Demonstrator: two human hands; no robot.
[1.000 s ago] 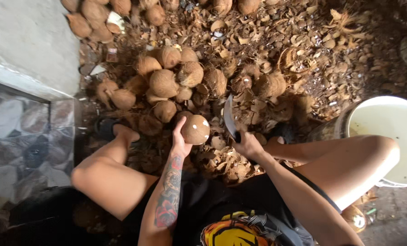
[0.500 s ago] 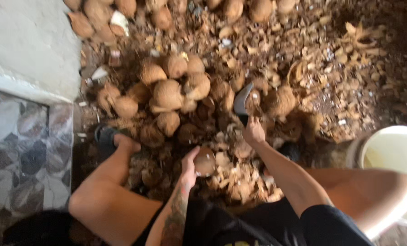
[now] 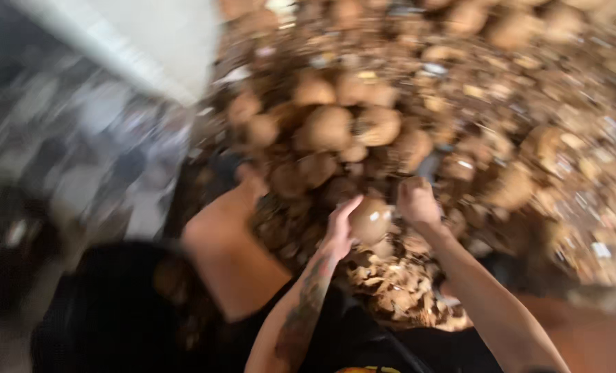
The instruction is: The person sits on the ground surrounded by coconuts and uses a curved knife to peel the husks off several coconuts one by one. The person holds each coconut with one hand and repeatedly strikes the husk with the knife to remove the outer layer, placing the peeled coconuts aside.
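Observation:
The head view is heavily blurred. My left hand (image 3: 338,233) cups a round brown husked coconut (image 3: 370,220) from its left side, held over a heap of husk scraps. My right hand (image 3: 417,202) is a closed fist right beside the coconut, on its right. It grips the handle of a cleaver-like knife (image 3: 428,166), whose grey blade shows only as a smear above the fist. My tattooed left forearm and bare right forearm run up from the bottom of the frame.
A pile of brown coconuts (image 3: 328,128) lies just beyond my hands. Husk and shell scraps (image 3: 556,103) cover the ground to the right. A pale concrete ledge (image 3: 149,41) and patterned tiles (image 3: 80,138) are at the left. My bent left knee (image 3: 218,228) is close by.
My right hand has brought the knife down from its raised position to just beside the coconut. The camera has swung and blurred, and the white bucket has left the view.

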